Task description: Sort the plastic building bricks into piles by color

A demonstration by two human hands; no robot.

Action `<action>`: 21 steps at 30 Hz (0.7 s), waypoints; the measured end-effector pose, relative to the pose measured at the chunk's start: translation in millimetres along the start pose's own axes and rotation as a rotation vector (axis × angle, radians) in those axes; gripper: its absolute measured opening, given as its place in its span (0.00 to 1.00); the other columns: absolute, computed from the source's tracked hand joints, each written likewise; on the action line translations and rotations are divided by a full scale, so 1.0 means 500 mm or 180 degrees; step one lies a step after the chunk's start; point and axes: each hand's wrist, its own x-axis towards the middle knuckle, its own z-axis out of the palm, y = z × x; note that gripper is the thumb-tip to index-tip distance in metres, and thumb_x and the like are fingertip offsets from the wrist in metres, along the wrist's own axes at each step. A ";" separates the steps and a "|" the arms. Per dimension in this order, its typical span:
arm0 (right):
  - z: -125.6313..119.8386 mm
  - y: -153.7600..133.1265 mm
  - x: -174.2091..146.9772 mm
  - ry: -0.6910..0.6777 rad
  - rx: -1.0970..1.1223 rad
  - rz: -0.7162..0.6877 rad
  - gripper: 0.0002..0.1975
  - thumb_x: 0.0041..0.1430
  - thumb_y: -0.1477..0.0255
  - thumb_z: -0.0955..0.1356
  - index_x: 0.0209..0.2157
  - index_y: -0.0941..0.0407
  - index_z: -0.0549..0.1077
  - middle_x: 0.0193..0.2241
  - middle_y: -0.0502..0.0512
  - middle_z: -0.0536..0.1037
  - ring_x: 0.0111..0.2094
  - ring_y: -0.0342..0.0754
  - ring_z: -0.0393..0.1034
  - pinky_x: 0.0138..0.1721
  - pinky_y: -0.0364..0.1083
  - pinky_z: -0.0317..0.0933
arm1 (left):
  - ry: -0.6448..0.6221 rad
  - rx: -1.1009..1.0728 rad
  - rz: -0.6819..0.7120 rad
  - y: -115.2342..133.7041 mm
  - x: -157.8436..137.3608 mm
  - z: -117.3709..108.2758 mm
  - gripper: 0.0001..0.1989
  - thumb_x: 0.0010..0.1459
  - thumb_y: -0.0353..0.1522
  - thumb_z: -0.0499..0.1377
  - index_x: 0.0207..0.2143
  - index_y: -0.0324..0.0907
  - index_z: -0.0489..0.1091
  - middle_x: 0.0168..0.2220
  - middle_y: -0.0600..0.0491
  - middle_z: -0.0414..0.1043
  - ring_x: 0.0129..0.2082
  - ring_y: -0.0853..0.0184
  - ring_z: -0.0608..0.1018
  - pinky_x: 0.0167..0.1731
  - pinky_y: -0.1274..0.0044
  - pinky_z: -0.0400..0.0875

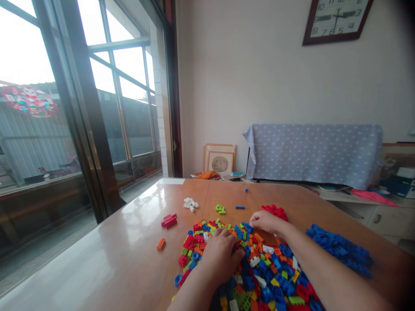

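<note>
A large mixed pile of toy building bricks in red, blue, green, orange, yellow and white covers the near part of the table. Over its left part lies my left hand, palm down, thumb apart from the fingers, touching the bricks with nothing visibly gripped. At the pile's far edge my right hand is closed in a pinch, with a blue brick at its fingertips. Just behind that hand sits a heap of red bricks. The left palm and the bricks under it are hidden.
On the wooden table stand small groups: white bricks, lime green bricks, dark pink bricks and one orange brick. A long blue brick lies farther back. A large blue heap is at right.
</note>
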 end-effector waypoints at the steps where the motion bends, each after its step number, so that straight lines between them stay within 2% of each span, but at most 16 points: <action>1: -0.004 -0.002 0.003 0.0004 -0.0069 -0.0005 0.07 0.47 0.69 0.73 0.27 0.58 0.80 0.22 0.51 0.79 0.24 0.44 0.69 0.27 0.41 0.59 | -0.0006 -0.0011 0.0002 0.000 0.001 -0.001 0.10 0.63 0.42 0.59 0.37 0.47 0.75 0.42 0.48 0.73 0.48 0.55 0.72 0.45 0.70 0.68; 4: -0.011 -0.011 0.024 0.0125 -0.0373 -0.0051 0.08 0.52 0.67 0.71 0.31 0.57 0.81 0.27 0.52 0.82 0.30 0.48 0.73 0.32 0.42 0.62 | -0.0019 -0.0017 0.0012 0.000 0.003 -0.006 0.09 0.63 0.41 0.59 0.36 0.47 0.75 0.41 0.48 0.73 0.47 0.56 0.72 0.44 0.70 0.68; 7: -0.003 -0.026 0.061 0.0266 -0.0691 -0.0120 0.11 0.56 0.68 0.69 0.39 0.54 0.82 0.36 0.53 0.84 0.41 0.51 0.75 0.40 0.43 0.63 | -0.0038 -0.0019 0.0005 0.001 0.004 -0.011 0.09 0.63 0.40 0.59 0.35 0.46 0.74 0.41 0.49 0.74 0.46 0.57 0.73 0.42 0.71 0.68; 11: 0.029 -0.043 0.113 0.0300 -0.1095 -0.0221 0.22 0.57 0.73 0.68 0.54 0.52 0.77 0.55 0.58 0.79 0.56 0.56 0.70 0.53 0.47 0.61 | -0.0098 -0.0080 -0.0095 0.002 0.004 -0.015 0.09 0.62 0.40 0.59 0.37 0.46 0.75 0.41 0.48 0.74 0.47 0.56 0.73 0.44 0.70 0.68; 13: 0.044 -0.047 0.131 0.0255 -0.1267 -0.0212 0.25 0.58 0.74 0.69 0.58 0.51 0.75 0.59 0.60 0.75 0.60 0.57 0.67 0.57 0.49 0.59 | -0.0111 -0.0094 -0.0122 0.002 0.005 -0.015 0.09 0.62 0.41 0.59 0.38 0.46 0.75 0.42 0.48 0.74 0.47 0.56 0.73 0.45 0.70 0.69; 17: 0.051 -0.046 0.150 0.0174 -0.1553 -0.0030 0.15 0.65 0.67 0.70 0.52 0.54 0.76 0.56 0.62 0.76 0.57 0.56 0.69 0.58 0.55 0.62 | -0.0110 -0.0123 -0.0127 0.001 0.004 -0.014 0.09 0.62 0.41 0.60 0.37 0.46 0.75 0.41 0.48 0.75 0.46 0.56 0.73 0.45 0.70 0.69; 19: 0.044 -0.045 0.152 0.0107 -0.1632 0.0056 0.14 0.68 0.62 0.68 0.48 0.56 0.76 0.51 0.59 0.77 0.51 0.52 0.72 0.54 0.56 0.66 | -0.0078 -0.0137 -0.0140 0.001 0.004 -0.015 0.09 0.62 0.41 0.60 0.37 0.46 0.75 0.41 0.48 0.75 0.46 0.56 0.73 0.45 0.70 0.69; 21: 0.033 -0.046 0.149 -0.0020 -0.1632 0.0070 0.12 0.67 0.62 0.69 0.41 0.57 0.77 0.43 0.56 0.80 0.43 0.49 0.74 0.48 0.52 0.69 | -0.0068 -0.0123 -0.0149 0.000 0.003 -0.015 0.10 0.62 0.42 0.60 0.37 0.47 0.75 0.41 0.48 0.75 0.46 0.56 0.73 0.44 0.70 0.69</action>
